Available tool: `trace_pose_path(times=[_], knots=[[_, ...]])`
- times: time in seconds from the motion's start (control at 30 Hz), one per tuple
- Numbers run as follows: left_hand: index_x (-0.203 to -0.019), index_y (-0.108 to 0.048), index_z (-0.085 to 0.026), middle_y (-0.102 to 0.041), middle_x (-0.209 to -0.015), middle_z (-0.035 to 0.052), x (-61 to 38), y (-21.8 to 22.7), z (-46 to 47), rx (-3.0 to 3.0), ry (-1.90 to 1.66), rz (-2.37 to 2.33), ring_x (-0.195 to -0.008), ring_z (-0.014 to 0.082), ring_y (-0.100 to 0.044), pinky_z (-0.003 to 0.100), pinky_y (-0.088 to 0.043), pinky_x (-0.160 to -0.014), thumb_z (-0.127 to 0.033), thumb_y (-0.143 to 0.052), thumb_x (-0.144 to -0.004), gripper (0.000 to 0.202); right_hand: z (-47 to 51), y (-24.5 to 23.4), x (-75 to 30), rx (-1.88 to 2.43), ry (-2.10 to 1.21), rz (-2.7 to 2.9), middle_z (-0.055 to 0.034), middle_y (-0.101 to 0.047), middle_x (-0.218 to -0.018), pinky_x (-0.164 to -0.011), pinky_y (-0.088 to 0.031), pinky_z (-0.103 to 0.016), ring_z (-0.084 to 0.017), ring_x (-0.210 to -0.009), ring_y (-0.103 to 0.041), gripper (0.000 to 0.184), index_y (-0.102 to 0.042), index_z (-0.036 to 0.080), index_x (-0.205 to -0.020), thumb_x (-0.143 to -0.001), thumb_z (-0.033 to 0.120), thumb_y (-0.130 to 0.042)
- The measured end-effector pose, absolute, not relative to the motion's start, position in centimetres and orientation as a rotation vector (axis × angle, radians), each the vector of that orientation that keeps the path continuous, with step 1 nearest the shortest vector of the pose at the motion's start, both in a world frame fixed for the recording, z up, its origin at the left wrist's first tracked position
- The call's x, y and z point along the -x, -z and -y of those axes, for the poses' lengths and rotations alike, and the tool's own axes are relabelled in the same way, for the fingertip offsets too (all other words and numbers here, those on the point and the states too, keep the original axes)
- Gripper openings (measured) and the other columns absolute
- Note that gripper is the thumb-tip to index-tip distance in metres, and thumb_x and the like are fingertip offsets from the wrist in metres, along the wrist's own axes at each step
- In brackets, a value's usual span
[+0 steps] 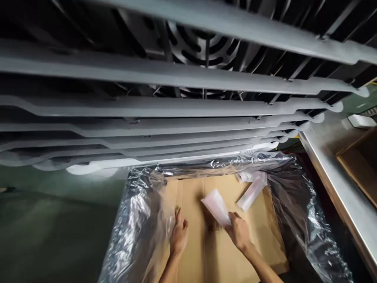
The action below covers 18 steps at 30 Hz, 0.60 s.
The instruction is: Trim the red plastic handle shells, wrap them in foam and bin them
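My right hand [240, 232] is closed on one end of a whitish-pink, translucent packing sleeve [217, 205], which points up and left above a flat cardboard sheet [188, 192]. My left hand [179, 235] is near the left side of that cardboard, with fingers apart and nothing visible in them; whether it touches the surface I cannot tell. More pale sleeves [253, 192] lie on the cardboard's far right corner. Clear plastic film [137, 208] lines the container around the cardboard and hangs over its sides.
Long grey slats [176, 106] of a rack stretch across the view close above the container, with a slotted round grille [203, 45] behind them. At right stands a metal-topped table [332, 169] bearing an open cardboard box [359, 161] and a white object [361, 121]. Green floor [59, 228] lies left.
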<state>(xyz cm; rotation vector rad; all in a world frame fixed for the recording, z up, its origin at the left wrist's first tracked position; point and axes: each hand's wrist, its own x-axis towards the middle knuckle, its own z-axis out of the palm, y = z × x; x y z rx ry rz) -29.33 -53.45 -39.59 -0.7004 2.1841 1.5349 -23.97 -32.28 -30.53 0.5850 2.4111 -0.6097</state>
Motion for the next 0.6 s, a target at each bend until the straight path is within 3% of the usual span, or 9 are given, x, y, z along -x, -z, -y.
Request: trace_pose_path(times=[0.1, 0.33, 0.47, 0.6], knots=[[-0.137, -0.047, -0.021, -0.029, -0.158, 0.0123, 29.0, 41.8, 53.8, 0.546, -1.433, -2.361, -0.144, 0.0341, -0.025, 0.062, -0.020, -0.115, -0.024, -0.061, -0.089, 0.050, 36.0, 32.1, 31.0, -0.351, 0.571, -2.475, -0.0066, -0.065, -0.116, -0.086, -0.054, -0.041, -0.021, -0.098, -0.066, 0.028, -0.060, 0.018, -0.117, -0.090, 0.023, -0.064], [-0.142, -0.039, -0.010, -0.018, -0.161, 0.0207, 27.6, 44.6, 54.7, 0.310, -1.226, -2.511, -0.146, 0.0337, -0.018, 0.057, -0.024, -0.116, -0.019, -0.048, -0.092, 0.052, 42.1, 35.4, 40.9, -0.164, 0.618, -2.557, -0.0082, -0.061, -0.124, -0.094, -0.051, -0.047, -0.025, -0.115, -0.058, 0.026, -0.061, 0.016, -0.114, -0.091, 0.026, -0.064], [-0.145, -0.034, -0.006, -0.026, -0.157, 0.0243, 28.2, 43.1, 54.2, 0.288, -1.151, -2.602, -0.146, 0.0306, -0.021, 0.050, -0.022, -0.118, -0.022, -0.040, -0.091, 0.056, 40.5, 35.0, 38.8, -0.342, 0.751, -2.685, -0.0102, -0.055, -0.137, -0.108, -0.039, -0.043, -0.027, -0.131, -0.046, 0.047, -0.055, 0.019, -0.129, -0.084, 0.023, -0.068], [-0.148, -0.032, -0.012, -0.010, -0.163, 0.0182, 31.1, 40.9, 52.7, 0.231, -1.154, -2.704, -0.148, 0.0320, -0.008, 0.052, -0.015, -0.119, -0.035, -0.044, -0.090, 0.063, 33.6, 34.1, 31.4, -0.910, 0.784, -2.728, -0.0122, -0.059, -0.129, -0.100, -0.045, -0.033, -0.023, -0.118, -0.057, 0.038, -0.052, 0.017, -0.128, -0.092, 0.030, -0.050]])
